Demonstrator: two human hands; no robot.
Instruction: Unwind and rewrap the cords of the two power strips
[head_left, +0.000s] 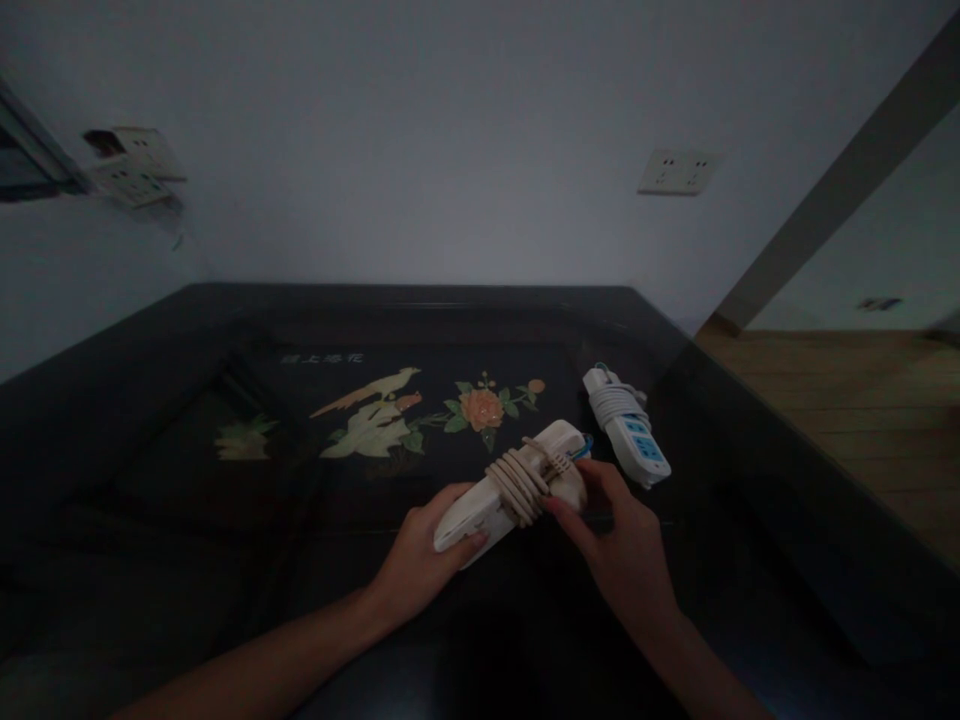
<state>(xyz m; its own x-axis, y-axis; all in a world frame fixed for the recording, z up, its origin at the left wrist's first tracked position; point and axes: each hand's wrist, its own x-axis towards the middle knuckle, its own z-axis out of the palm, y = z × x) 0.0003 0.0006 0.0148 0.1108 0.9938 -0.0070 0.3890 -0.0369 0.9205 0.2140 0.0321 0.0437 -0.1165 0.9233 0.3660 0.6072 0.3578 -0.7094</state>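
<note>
A white power strip with its beige cord wound round the middle is held tilted above the dark tabletop. My left hand is closed on its lower left end, thumb on top. At the other end my right hand pinches the cord's plug between thumb and fingers. A bit of blue wire or tie shows beside the plug. To the right lies a second power strip, white with blue sockets, its pale cord wrapped round it; neither hand touches it.
The glossy black table carries a bird-and-flower picture and stands against a white wall. A double wall socket is at the right, and more sockets are at the left. Wooden floor shows beyond the table's right edge.
</note>
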